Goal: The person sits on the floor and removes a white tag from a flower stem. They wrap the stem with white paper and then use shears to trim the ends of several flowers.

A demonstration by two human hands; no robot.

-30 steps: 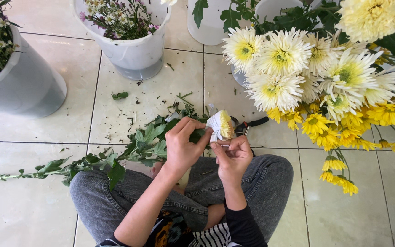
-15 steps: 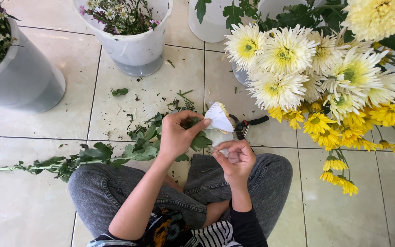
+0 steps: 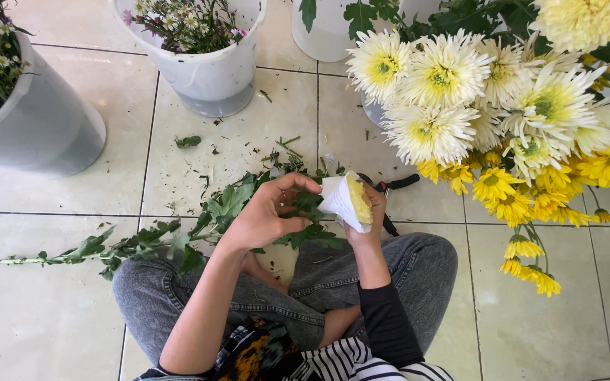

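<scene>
I sit cross-legged on a tiled floor. My right hand (image 3: 370, 224) grips a yellow flower head (image 3: 359, 199) wrapped in a white paper sleeve (image 3: 338, 200), held upright in front of me. My left hand (image 3: 266, 215) curls beside it, fingertips pinching the leafy green stem (image 3: 306, 204) just left of the sleeve. The stem's long leafy length (image 3: 107, 245) trails off to the left over my knee and onto the floor.
A big bunch of white and yellow chrysanthemums (image 3: 503, 120) fills the upper right. Black-handled cutters (image 3: 393, 185) lie behind my right hand. A white bucket of small flowers (image 3: 206, 67) and a grey bucket (image 3: 37, 127) stand farther off. Leaf scraps (image 3: 188, 141) litter the tiles.
My right hand has lifted and turned the wrapped flower slightly, so more of the yellow head shows. My left hand has shifted along the stem toward the sleeve.
</scene>
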